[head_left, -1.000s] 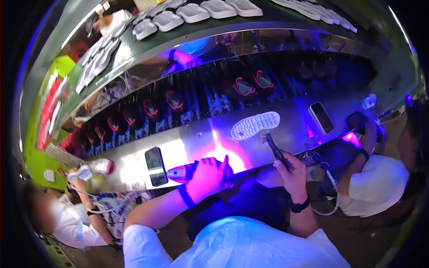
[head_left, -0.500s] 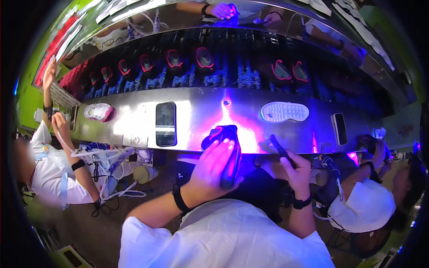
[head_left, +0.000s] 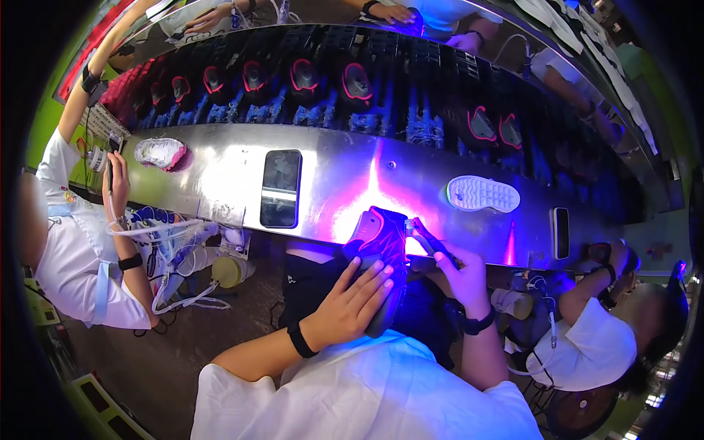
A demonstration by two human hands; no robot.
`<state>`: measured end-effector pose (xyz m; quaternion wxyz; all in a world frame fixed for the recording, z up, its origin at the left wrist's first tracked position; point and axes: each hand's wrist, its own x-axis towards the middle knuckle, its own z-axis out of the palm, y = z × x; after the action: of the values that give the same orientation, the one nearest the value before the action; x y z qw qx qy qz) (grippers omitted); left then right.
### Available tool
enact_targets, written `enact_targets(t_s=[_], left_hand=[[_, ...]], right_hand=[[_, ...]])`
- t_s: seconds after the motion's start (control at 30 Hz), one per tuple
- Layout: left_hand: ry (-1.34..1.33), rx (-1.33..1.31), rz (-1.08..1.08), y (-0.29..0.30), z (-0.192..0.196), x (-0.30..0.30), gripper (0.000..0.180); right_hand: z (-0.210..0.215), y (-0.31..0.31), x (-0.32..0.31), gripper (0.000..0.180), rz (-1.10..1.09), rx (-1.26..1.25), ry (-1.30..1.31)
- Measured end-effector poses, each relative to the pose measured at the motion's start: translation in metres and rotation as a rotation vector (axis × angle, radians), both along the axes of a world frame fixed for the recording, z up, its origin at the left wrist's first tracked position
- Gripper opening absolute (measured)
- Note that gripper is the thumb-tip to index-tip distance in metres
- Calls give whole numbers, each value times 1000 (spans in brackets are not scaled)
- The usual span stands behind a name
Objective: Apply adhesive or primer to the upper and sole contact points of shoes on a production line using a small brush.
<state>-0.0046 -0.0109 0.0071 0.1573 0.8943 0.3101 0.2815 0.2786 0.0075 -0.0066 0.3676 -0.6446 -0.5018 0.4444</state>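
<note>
A dark shoe upper (head_left: 373, 238) with red trim leans at the near edge of the metal bench, its toe or heel end pointing away from me. My left hand (head_left: 350, 302) lies along its side, fingers wrapped over it. In my right hand (head_left: 463, 282) is a slim dark-handled brush (head_left: 433, 240). The brush's tip is at the right side of the shoe upper, seemingly touching it. A white ridged shoe sole (head_left: 484, 193) lies on the bench beyond my right hand.
On the metal bench (head_left: 227, 158) lie a phone (head_left: 281, 189), another phone (head_left: 561, 233) and a white-and-pink shoe part (head_left: 160, 154). Behind runs a dark rack (head_left: 411, 95) with several red-trimmed shoe uppers (head_left: 304, 75). Co-workers sit at left and right, others opposite.
My right hand has brought the brush leftward to the shoe upper's side. My left hand has slid lower on the upper, which has turned slightly. The whole view has tilted.
</note>
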Motion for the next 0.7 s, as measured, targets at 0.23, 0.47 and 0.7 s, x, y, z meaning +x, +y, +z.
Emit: enact_targets(t_s=[0.23,0.47,0.7], left_hand=[[-33,16,-6,9,-4,2,46],[36,62,-64,18,-8,-3,46],[66,52,-70,23,3,0,47]], right_hand=[[0,-44,0,35,63,-49,89],[2,-46,7,34,72,-83,137],[0,-28,7,34,36,-84,116]])
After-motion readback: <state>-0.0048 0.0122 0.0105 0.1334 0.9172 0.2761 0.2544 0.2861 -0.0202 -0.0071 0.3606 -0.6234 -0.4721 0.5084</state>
